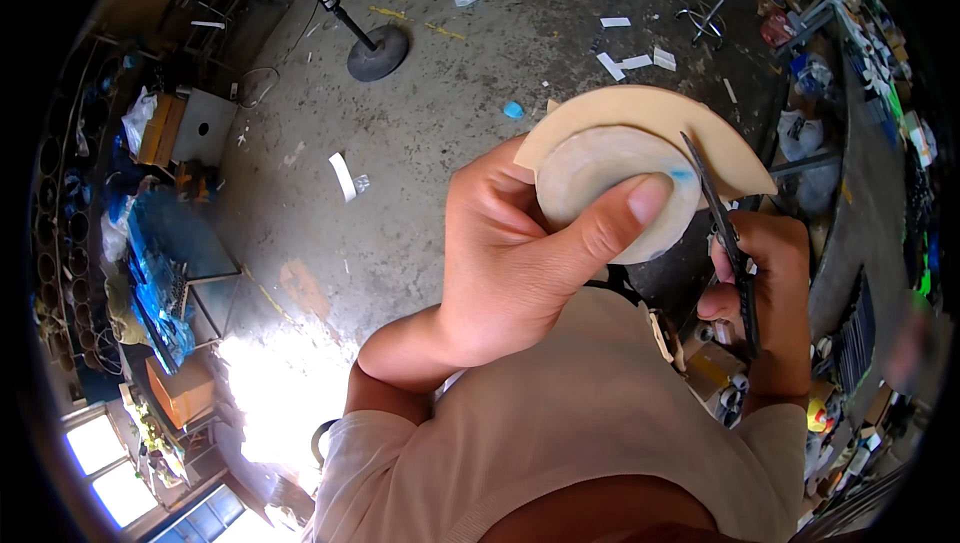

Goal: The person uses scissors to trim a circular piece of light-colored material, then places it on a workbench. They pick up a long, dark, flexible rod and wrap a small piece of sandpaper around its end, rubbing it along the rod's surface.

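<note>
My left hand point(525, 258) pinches a pale round disc point(580, 168) against a tan sheet point(640, 108), thumb on top of the disc. A small blue mark shows near the disc's right side. The sheet, with a curved outer edge, reaches past the disc at the top and right; the fingers behind it are hidden. In my right hand point(778, 253) is a pair of dark scissors point(738, 268), gripped by the handles. One blade lies over the sheet's front, close to the disc's right edge. The other blade cannot be made out.
A black stand with a round base point(378, 53) rises from the concrete floor point(420, 133). White paper scraps point(635, 61) and a blue scrap point(513, 110) lie about. At left are a cardboard box point(182, 390) and blue plastic point(160, 263); a cluttered bench point(860, 213) runs along the right.
</note>
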